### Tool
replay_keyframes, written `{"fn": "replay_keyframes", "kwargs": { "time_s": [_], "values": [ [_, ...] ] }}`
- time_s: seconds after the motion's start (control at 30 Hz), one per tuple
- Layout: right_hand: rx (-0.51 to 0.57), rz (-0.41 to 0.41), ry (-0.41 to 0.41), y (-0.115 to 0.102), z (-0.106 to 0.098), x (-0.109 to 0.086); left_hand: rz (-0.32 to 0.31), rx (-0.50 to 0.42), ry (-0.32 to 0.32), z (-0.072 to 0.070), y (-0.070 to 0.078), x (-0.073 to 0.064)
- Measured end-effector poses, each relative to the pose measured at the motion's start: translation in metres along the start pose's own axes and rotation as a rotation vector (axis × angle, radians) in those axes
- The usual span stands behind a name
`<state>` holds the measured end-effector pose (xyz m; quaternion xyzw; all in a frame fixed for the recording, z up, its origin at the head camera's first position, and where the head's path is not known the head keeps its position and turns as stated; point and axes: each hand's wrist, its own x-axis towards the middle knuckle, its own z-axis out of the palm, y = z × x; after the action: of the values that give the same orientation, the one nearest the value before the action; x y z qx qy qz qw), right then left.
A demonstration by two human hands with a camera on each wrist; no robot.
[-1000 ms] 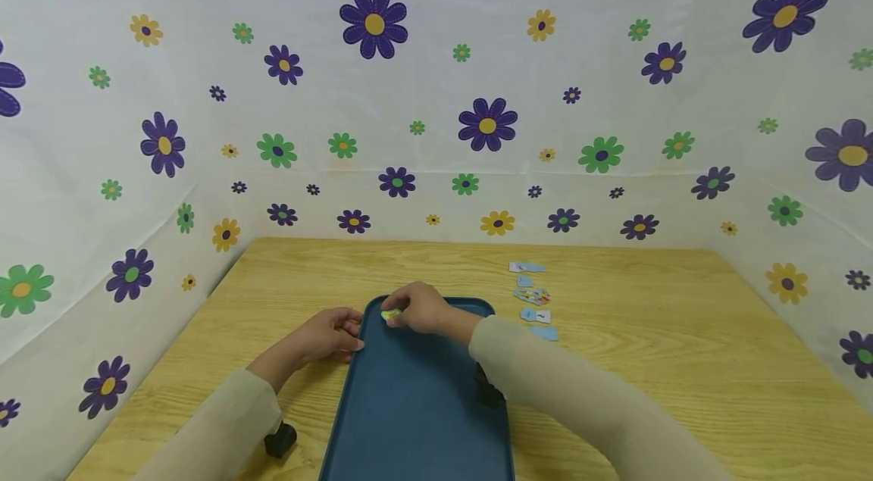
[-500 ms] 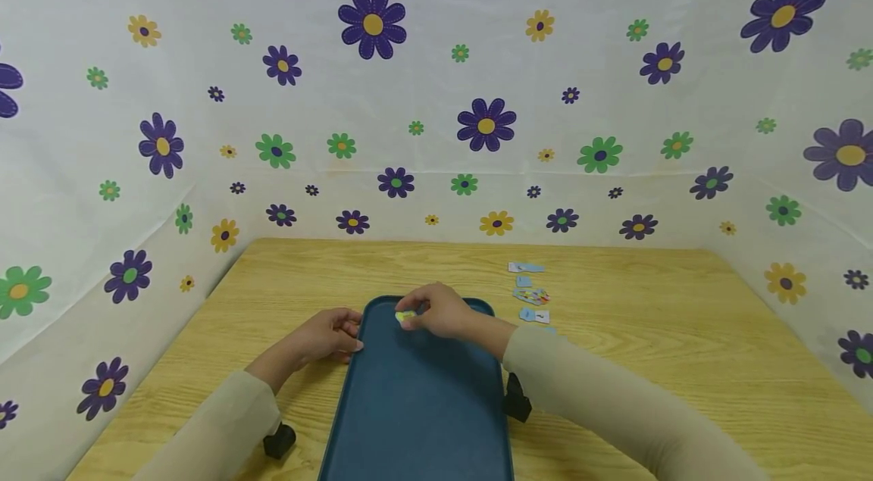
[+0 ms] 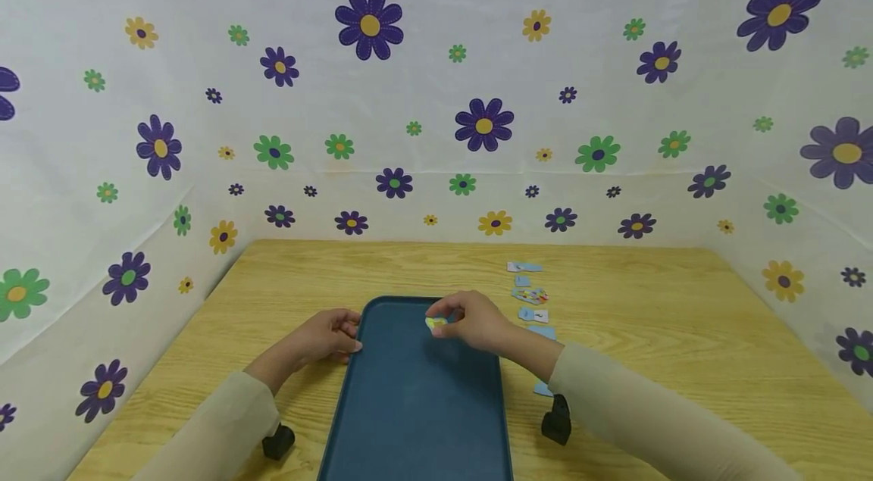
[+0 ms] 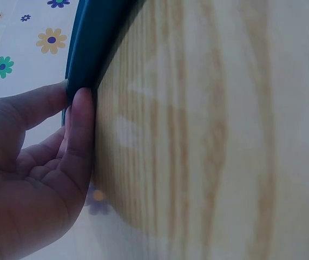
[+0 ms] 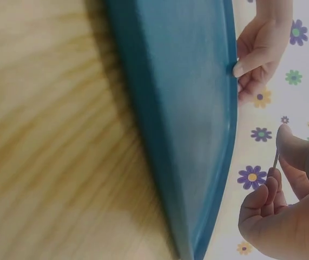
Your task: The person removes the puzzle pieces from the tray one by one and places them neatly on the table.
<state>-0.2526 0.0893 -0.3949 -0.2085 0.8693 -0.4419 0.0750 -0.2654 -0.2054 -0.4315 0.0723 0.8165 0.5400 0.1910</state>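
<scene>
My right hand point(image 3: 474, 320) pinches a small flat yellow-and-white piece point(image 3: 435, 323) between thumb and fingers, over the far part of the dark blue tray point(image 3: 416, 398). Seen edge-on in the right wrist view, the piece point(image 5: 276, 159) is thin like card; its printed shape is too small to make out. At the tray's left rim, my left hand point(image 3: 326, 337) holds the edge. In the left wrist view, the thumb and fingers of the left hand point(image 4: 46, 162) close on the tray's rim point(image 4: 92, 49) from either side.
Right of the tray, several light blue cut-out pieces point(image 3: 533, 315) lie in a column on the wooden table point(image 3: 648, 329), one of them a multicoloured piece point(image 3: 530, 295). My right sleeve point(image 3: 614, 390) partly covers the nearest. A flower-printed white cloth point(image 3: 423, 72) stands behind and at both sides.
My right hand has moved to the right over the tray, carrying the small yellow-and-white piece. The left hand stays at the tray's left rim.
</scene>
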Motion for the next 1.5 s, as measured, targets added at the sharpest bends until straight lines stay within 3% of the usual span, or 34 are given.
{"fn": "replay_keyframes", "kwargs": {
  "time_s": [0.2,0.87,1.07,1.5],
  "values": [
    [0.040,0.012,0.035,0.014,-0.010,-0.019,0.005,0.001,-0.014,0.001,0.000,-0.001],
    [0.020,0.042,0.111,0.044,-0.045,-0.092,0.005,0.002,-0.015,-0.001,0.000,-0.001],
    [0.048,0.077,0.106,0.051,-0.050,-0.113,0.016,0.003,-0.023,-0.001,-0.002,0.000],
    [-0.010,0.055,0.072,0.067,-0.060,-0.150,0.006,0.003,-0.022,0.000,0.000,0.000]
  ]
}}
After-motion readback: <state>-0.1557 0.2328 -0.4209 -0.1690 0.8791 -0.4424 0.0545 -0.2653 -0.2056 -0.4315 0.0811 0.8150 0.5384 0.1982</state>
